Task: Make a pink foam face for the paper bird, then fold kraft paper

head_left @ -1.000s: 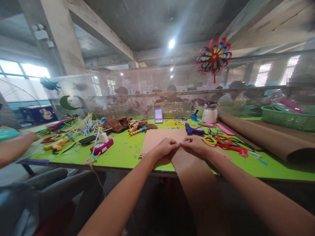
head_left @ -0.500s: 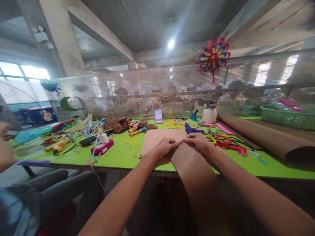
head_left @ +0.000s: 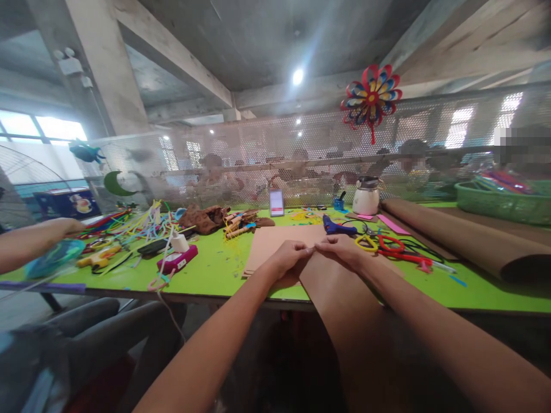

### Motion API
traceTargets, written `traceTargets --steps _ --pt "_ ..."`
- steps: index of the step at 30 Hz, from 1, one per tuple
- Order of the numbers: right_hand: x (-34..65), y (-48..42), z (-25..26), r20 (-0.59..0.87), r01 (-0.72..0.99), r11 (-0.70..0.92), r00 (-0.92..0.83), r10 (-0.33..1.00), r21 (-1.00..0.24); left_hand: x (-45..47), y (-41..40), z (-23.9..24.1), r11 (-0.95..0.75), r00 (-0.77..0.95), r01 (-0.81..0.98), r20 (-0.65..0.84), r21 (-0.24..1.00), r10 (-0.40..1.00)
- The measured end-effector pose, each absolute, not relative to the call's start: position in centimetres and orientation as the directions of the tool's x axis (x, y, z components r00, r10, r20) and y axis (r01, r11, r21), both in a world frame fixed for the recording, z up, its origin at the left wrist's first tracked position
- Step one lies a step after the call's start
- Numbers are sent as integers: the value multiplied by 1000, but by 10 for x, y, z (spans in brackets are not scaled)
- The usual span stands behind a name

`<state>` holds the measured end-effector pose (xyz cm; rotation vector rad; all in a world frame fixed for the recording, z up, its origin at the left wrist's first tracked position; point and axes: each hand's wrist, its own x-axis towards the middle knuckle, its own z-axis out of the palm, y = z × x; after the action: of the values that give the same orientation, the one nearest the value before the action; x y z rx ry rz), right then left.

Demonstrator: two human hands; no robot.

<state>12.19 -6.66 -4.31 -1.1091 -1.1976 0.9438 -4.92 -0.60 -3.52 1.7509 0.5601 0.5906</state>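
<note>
A long strip of brown kraft paper (head_left: 338, 292) hangs from the table's edge down toward my lap. My left hand (head_left: 290, 257) pinches its top edge from the left, thumb toward the middle. Close beside it my right hand (head_left: 342, 249) grips the same edge, fingertips nearly meeting the left ones. Behind my hands lies a stack of flat brown paper sheets (head_left: 269, 244) on the green table. A blue glue gun (head_left: 338, 225) rests just past my right hand, near yellow-handled scissors (head_left: 365, 244) and red-handled scissors (head_left: 391, 245).
A large brown paper roll (head_left: 465, 238) and green basket (head_left: 499, 201) occupy the right. A phone (head_left: 276, 202) and white jar (head_left: 365, 198) stand at the back. Leftward are a purple power strip (head_left: 177, 259), a yellow glue gun (head_left: 99, 257), tangled strips and a co-worker's hand (head_left: 60, 232).
My right hand has slid slightly left along the paper's edge, closer to my left hand. At the far left, the co-worker's arm has reached in over the table.
</note>
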Motion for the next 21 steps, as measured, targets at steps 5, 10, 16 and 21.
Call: traceTargets --steps 5,10,16,21 --pt "129 -66 -44 258 69 250 179 949 -966 -52 -11 -29 -224 742 107 72 969 666" --pt "135 -67 -41 301 152 273 206 931 -950 -57 -10 -28 -180 771 114 27 977 636" --pt "136 -69 -39 324 198 284 210 923 -938 -59 -3 -30 -142 768 142 -18 980 640" --pt "137 -68 -40 318 184 281 221 922 -942 -59 -1 -30 -66 785 98 -36 993 618"
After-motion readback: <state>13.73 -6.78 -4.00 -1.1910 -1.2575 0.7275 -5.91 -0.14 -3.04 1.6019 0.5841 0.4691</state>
